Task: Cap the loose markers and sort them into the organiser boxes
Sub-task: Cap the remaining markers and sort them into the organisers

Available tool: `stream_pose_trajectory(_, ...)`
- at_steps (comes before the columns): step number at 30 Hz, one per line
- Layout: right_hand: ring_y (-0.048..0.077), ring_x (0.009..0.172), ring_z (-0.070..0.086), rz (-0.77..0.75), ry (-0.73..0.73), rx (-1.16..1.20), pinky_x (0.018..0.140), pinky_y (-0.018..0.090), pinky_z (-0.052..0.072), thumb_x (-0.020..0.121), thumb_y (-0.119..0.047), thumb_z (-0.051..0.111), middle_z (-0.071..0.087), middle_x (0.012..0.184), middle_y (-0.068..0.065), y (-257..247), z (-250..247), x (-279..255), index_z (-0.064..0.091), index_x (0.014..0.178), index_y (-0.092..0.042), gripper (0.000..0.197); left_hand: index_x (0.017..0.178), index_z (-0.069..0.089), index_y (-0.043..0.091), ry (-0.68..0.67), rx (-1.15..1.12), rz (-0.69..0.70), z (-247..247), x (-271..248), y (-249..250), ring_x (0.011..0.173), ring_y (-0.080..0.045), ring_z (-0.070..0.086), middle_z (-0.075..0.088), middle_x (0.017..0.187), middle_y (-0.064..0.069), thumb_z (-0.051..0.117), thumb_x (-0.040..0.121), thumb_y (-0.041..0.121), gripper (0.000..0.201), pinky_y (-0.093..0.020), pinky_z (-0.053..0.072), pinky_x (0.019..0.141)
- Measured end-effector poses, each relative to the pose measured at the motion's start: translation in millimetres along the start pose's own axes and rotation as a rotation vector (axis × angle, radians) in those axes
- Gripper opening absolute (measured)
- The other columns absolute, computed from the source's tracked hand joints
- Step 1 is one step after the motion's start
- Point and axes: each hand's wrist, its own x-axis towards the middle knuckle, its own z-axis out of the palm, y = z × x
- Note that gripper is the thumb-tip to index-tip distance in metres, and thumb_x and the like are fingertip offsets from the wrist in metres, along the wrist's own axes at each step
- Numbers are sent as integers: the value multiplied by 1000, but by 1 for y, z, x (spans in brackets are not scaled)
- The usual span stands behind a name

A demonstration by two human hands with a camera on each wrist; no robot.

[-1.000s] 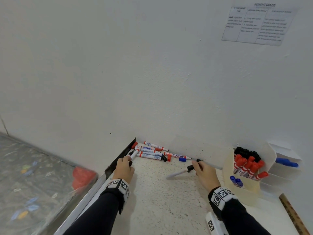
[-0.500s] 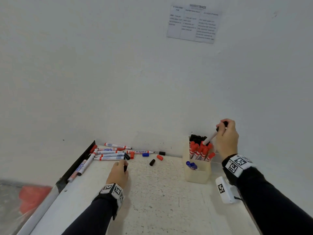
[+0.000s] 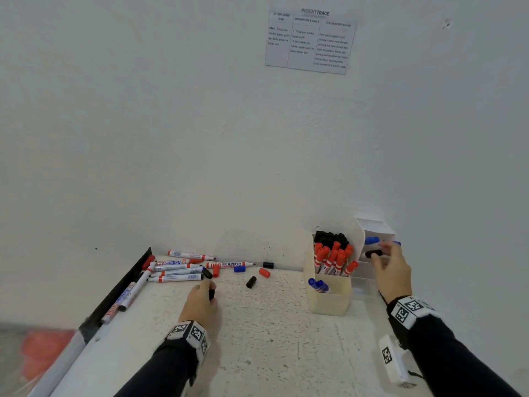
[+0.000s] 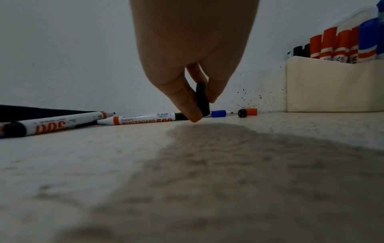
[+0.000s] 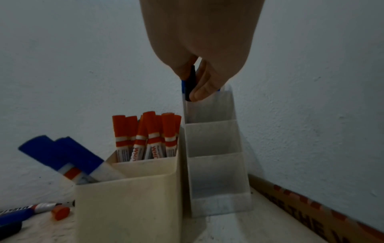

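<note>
The left hand (image 3: 200, 305) is lowered near the tabletop, knuckles up, thumb and fingers (image 4: 187, 105) pinched closed. The right hand (image 3: 392, 270) is raised and extended forward, fingers (image 5: 203, 92) curled in a pinch. Both forearms are sleeved, with tagged wristbands worn.

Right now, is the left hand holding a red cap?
No, the left hand pinches a black cap in its fingers.

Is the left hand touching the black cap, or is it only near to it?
Touching. The left wrist view shows the left hand pinching the black cap between fingertips just above the table, with no gap visible.
</note>
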Motion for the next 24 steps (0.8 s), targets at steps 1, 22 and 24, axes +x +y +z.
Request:
stream_pose_trajectory(1,27,92,57,23,-12,1,83,31,41,90,-3,52,62,106,18,2,5,0,51,110,-1,20,116,48,12,3,2,-4,-3,1,-3,106,-20,52,55,120,-10,51,91,7,26,-28,42,94)
stream_pose_trajectory(22,41,108,45,16,54,-200,96,46,36,85,2,52,49,115,27,0,38,-7,56,106,6,22,99,40,15,63,38,-97,-39,-4,-26,86,-15,45,47,107,-6,40,94,10,7,-23,36,77)
stream_pose_trajectory(24,42,105,46,-38,129,-199,93,44,36,85,3,52,50,112,28,-9,38,-10,57,103,6,19,100,42,12,88,34,-113,-43,-3,-29,85,-16,44,48,108,-8,37,94,10,8,-24,35,76)
